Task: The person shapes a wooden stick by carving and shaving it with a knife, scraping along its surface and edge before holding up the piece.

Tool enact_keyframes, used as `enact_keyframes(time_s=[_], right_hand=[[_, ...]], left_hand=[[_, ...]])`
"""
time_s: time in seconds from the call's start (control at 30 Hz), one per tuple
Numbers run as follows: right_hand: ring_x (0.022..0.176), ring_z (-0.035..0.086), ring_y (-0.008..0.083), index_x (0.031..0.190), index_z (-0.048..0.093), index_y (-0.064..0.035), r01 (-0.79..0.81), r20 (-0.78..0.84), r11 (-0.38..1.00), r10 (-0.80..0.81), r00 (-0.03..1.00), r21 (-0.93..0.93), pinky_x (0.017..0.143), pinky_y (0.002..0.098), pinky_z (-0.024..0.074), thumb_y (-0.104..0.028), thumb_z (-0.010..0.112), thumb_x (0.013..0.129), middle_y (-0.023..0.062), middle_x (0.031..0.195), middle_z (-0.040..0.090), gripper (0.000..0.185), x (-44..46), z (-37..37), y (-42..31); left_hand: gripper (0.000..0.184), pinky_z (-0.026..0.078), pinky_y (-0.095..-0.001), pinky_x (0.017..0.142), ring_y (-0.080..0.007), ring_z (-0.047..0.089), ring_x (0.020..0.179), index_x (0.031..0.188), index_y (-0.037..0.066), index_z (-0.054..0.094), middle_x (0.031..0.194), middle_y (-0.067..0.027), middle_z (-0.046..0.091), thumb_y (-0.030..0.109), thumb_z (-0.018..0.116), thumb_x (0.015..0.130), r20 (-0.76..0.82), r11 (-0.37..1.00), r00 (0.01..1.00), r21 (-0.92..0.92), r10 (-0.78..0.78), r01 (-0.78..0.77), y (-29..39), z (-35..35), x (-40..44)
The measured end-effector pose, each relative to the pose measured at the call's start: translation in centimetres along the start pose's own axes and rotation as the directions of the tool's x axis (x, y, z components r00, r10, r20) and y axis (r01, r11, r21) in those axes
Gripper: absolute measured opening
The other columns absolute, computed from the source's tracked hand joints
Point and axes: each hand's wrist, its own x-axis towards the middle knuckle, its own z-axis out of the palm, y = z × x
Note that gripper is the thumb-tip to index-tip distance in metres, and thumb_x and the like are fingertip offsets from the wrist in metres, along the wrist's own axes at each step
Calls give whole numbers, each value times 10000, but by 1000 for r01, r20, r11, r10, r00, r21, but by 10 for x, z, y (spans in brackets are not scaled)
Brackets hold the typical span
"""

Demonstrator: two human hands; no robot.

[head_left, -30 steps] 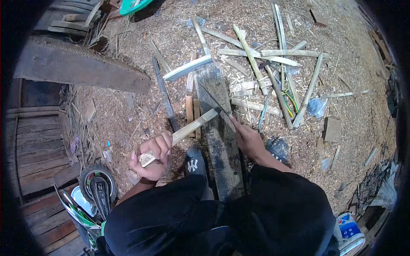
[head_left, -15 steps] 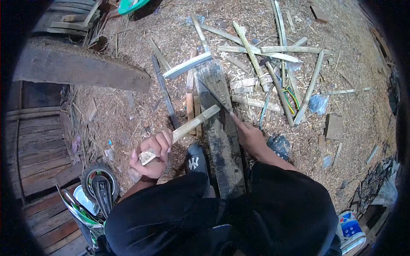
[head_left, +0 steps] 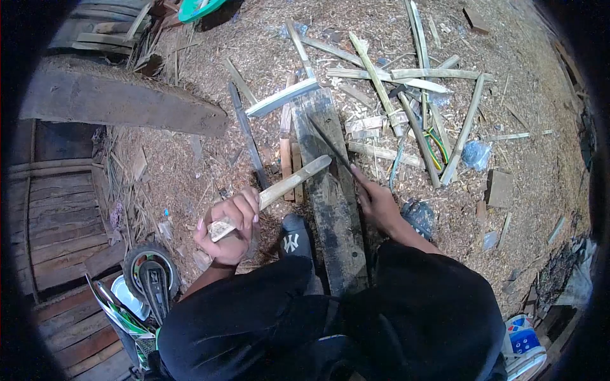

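Observation:
My left hand [head_left: 229, 227] is closed around a split wooden stick [head_left: 295, 183], whose far end reaches over the dark, worn plank [head_left: 333, 222] between my legs. In my right hand [head_left: 381, 206] is a long, narrow-bladed knife [head_left: 332, 140], its dark blade pointing up and left over the plank. The blade passes close to the stick's far end; whether they touch I cannot tell. My fingers hide most of the knife's handle. A pale curved wooden strip [head_left: 281, 97] lies across the plank's far end.
Several split sticks [head_left: 375, 79] lie crossed on the chip-covered ground beyond the plank, near green-and-yellow pliers [head_left: 437, 149]. A thick beam [head_left: 127, 101] juts in from the left. A small wheeled toy [head_left: 151, 273] stands by my left leg, and a wooden block [head_left: 499, 189] lies right.
The knife's tip has swung slightly to the right, away from the stick. Both hands keep their grip, and the whole view has shifted a little.

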Motion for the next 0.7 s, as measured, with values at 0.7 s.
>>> enact_keyframes(time_s=[0.7], right_hand=[[694, 643, 358, 1584, 373, -264, 40, 4, 995, -40, 999, -86, 630, 494, 516, 22, 581, 899, 152, 856, 626, 770, 0, 1, -2]], left_hand=[[602, 349, -407, 755, -234, 454, 624, 631, 92, 448, 581, -50, 479, 559, 251, 957, 22, 998, 998, 4, 66, -67, -4, -1, 3]])
